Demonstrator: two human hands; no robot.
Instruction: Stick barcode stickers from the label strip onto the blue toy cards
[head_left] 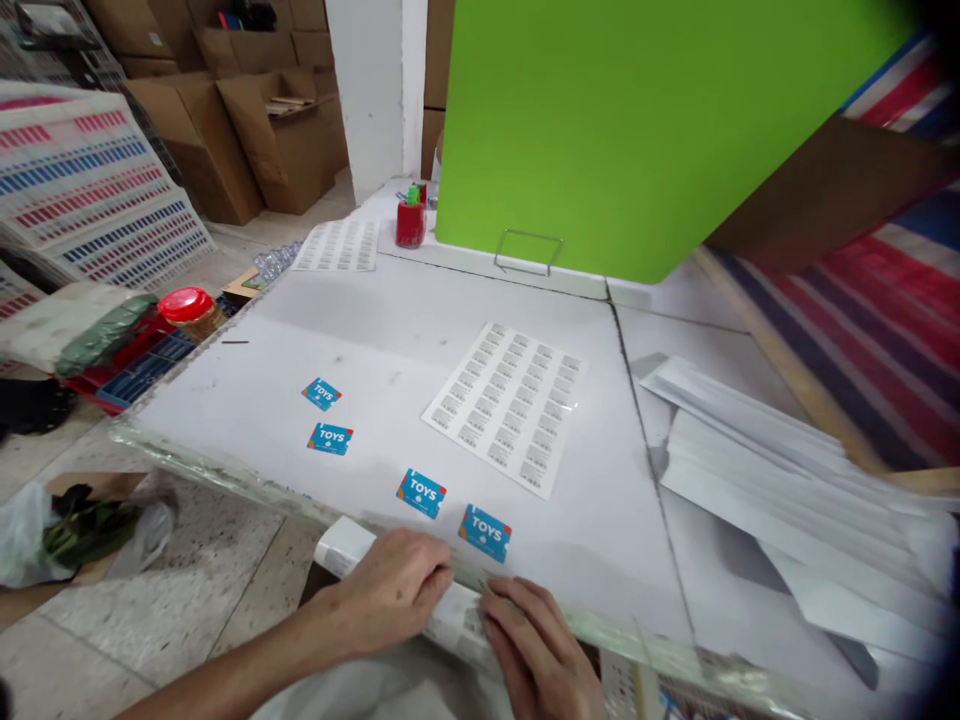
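My left hand (pixel 390 590) and my right hand (pixel 536 650) both hold a long white package (pixel 454 620) just below the near glass-edged table rim (pixel 300 497). Its middle lies between them, with my left fingers over it and my right fingers pressed against it. Four blue "TOYS" labels lie on the white tabletop (pixel 375 370); the closest, a blue "TOYS" label (pixel 485 533), sits just above my right hand. Farther in lies a sheet of small barcode stickers (pixel 504 408).
A stack of white sheets (pixel 795 490) lies on the right of the tabletop. Behind stand a green board (pixel 637 130), a red pen holder (pixel 411 223) and a second sticker sheet (pixel 337 245). A red-lidded jar (pixel 187 310) and cardboard boxes (pixel 240 130) stand to the left.
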